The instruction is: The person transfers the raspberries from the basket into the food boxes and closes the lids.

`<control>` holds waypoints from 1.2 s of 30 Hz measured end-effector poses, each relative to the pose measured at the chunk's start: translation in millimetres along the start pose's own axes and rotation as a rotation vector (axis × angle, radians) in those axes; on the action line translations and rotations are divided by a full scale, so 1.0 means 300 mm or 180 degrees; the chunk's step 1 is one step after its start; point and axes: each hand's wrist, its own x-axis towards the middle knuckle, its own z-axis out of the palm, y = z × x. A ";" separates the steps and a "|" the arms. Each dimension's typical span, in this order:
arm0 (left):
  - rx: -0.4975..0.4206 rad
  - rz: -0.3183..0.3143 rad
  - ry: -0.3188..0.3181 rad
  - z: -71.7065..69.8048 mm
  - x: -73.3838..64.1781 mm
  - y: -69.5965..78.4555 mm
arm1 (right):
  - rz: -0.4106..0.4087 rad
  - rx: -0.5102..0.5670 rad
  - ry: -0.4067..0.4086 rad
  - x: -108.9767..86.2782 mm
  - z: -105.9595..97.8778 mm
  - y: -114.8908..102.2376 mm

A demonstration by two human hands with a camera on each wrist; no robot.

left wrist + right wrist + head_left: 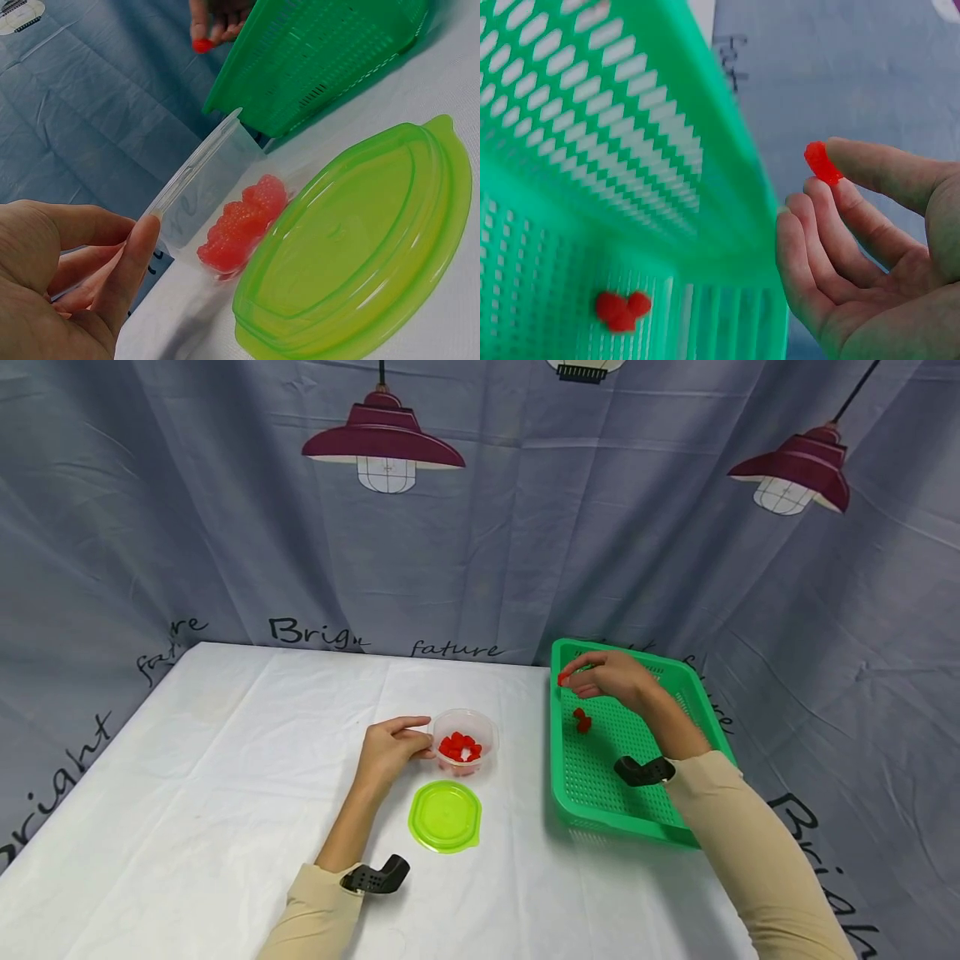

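Note:
My left hand (392, 747) holds the rim of a clear plastic container (202, 169), with thumb and forefinger at its left side. Inside the container lie several red raspberries (459, 747) with bumpy surfaces. A raspberry (823, 163) is pinched between the thumb and fingertips of my right hand (611, 678), above the left rim of a green basket (558, 760). A few more raspberries (621, 310) sit on the basket's floor. A light green lid (446, 817) lies flat on the table, just in front of the container.
A white cloth (247, 777) covers the table. The basket has raised, slotted walls and stands at the table's right side. A grey-blue curtain (487, 543) printed with lamps and lettering hangs behind and at both sides.

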 end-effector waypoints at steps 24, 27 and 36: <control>0.0013 0.0032 0.0013 0.003 0.002 -0.007 | -0.0195 -0.0180 -0.0503 0.055 0.347 -0.184; 0.0022 0.0033 0.0007 0.004 0.001 -0.005 | -0.0202 -0.0166 -0.0558 0.061 0.375 -0.184; -0.0009 0.0039 0.0003 0.001 0.002 -0.001 | -0.0092 -0.0323 -0.0610 0.080 0.434 -0.179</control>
